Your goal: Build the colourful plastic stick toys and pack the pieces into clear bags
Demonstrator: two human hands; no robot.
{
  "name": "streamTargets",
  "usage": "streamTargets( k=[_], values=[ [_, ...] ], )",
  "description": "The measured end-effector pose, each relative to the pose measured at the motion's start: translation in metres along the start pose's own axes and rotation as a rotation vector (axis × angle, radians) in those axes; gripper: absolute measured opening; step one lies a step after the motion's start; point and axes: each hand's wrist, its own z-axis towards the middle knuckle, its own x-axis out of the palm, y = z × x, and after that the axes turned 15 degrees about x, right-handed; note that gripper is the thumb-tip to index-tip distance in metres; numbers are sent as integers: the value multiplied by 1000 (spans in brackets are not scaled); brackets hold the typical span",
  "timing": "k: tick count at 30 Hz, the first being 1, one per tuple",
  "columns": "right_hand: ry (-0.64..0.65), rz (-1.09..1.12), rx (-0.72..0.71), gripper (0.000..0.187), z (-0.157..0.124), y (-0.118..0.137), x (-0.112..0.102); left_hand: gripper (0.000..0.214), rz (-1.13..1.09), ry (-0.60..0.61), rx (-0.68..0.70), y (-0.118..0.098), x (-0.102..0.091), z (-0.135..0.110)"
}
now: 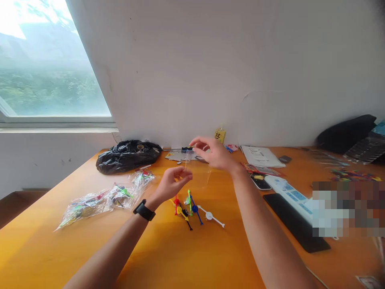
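Observation:
A thin clear plastic bag is held up over the middle of the table, its outline faint. My left hand, with a black watch on the wrist, pinches the bag's left edge. Higher and farther back, my right hand has its fingers curled with thumb and fingertips at the bag's top corner; the exact contact is hard to see. Below the hands lie plastic arrow-shaped spinners: a red one, a yellow one, a green one, a blue one, a white one and a partly covered black one.
Filled clear bags of colourful pieces lie to the left, before a black plastic bag. On the right are a phone, a white power strip, a black flat object and papers. A wall stands behind.

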Motion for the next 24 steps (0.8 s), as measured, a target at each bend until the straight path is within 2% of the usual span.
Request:
streamTargets(
  k=[2, 3, 4, 6, 8, 11, 14, 17, 21, 23, 24],
  values=[
    [-174, 20, -21, 22, 2, -2, -5, 30, -46, -80, 16, 8, -12, 21],
    [-246, 24, -16, 24, 2, -4, -9, 41, -62, -149, -13, 13, -19, 31],
    [-294, 25, 3, 25, 3, -7, -13, 52, -77, -213, -60, 19, -26, 41],
    [-295, 14, 76, 28, 2, -16, -23, 56, -128, -338, -209, 33, -37, 55],
    [-179, -20, 165, 33, -1, -28, -33, 58, -204, -427, -351, 48, -44, 63],
    [154, -140, 282, 41, -5, -46, -43, 77, -249, -464, -425, 69, -43, 63],
    [495, -305, 408, 51, -6, -57, -39, 83, -286, -425, -457, 78, -38, 54],
    [740, -425, 464, 61, -3, -54, -20, 85, -293, -334, -466, 76, -38, 48],
    [930, -503, 444, 62, 0, -33, 22, 68, -238, -169, -486, 61, -43, 48],
    [890, -506, 393, 62, -2, -24, 44, 59, -236, -114, -471, 52, -46, 50],
    [820, -482, 354, 62, -3, -21, 56, 56, -239, -80, -452, 47, -47, 50]
  ],
)
